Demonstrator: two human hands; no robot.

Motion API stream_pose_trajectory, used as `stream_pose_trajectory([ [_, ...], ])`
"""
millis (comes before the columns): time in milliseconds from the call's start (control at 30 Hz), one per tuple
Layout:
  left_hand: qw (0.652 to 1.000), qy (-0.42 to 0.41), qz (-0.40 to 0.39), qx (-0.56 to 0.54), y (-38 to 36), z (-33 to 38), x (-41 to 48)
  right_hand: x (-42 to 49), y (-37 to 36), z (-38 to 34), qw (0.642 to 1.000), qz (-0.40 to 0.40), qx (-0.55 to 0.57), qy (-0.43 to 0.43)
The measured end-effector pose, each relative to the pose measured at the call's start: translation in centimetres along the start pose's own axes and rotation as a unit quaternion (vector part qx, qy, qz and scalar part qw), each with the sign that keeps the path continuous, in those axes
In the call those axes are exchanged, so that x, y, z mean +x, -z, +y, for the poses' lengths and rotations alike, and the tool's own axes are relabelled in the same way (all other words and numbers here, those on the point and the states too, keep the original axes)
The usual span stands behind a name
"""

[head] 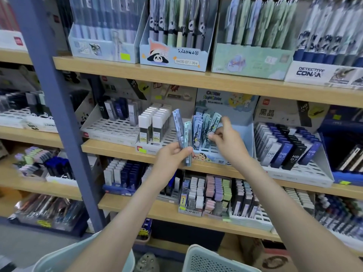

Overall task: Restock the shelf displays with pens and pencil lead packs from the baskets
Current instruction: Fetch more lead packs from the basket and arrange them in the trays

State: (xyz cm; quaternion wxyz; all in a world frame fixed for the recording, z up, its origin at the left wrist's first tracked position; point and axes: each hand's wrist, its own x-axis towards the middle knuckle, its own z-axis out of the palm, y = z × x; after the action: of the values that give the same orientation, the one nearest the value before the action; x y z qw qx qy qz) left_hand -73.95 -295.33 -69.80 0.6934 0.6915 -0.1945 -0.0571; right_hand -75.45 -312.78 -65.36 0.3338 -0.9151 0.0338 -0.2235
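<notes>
blue upright post [59, 114] | cardboard box [275, 261] on floor | grey floor [29, 242] lower left

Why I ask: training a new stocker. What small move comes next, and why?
Probably push the pack pinched by the right hand down into the cartoon tray; it stands tilted among the row, and the left hand holds more packs.
</notes>
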Motion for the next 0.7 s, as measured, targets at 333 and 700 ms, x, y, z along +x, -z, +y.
stream_pose_trajectory([
  [333, 1.0, -0.004, -0.006, -0.007, -0.3, -0.4, 0.2, -0.3, 0.4, 0.0, 0.991, -0.037, -0.062, 0.113],
  [700, 0.999, 0.004, -0.003, -0.047, 0.1, -0.8, 0.0, -0.3, -0.8, 1.6, 0.986, 0.008, -0.072, 0.147],
])
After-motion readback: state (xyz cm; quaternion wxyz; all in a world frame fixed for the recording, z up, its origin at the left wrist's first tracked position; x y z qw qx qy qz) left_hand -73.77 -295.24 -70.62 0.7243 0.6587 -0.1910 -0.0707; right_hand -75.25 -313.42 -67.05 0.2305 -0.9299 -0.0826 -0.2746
